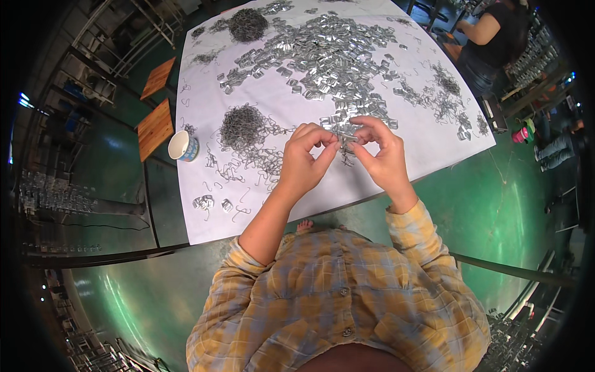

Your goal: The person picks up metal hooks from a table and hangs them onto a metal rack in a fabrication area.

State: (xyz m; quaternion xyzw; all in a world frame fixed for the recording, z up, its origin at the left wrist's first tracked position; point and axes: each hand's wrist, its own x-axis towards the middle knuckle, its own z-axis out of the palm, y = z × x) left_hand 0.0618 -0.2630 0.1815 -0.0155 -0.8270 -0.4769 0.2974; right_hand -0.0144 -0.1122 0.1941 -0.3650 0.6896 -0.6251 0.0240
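Observation:
My left hand [306,156] and my right hand [382,152] meet over the near part of the white-covered table. Their thumbs and fingertips are pinched around a small shiny metal piece [347,137], and thin dark wire ends show below it. The fingers partly hide it, so its exact shape is unclear. Just beyond the hands, flat silvery metal pieces [334,77] spread in a large heap toward the far side. Left of my left hand lies a tangled pile of bent wire hooks [242,127], with loose ones strewn toward me.
A paper cup [184,147] stands at the table's left edge. Another hook pile [248,25] lies far left, and scattered hooks [443,93] lie on the right. Wooden stools [155,129] are left of the table. Another person [496,37] is beyond the right corner.

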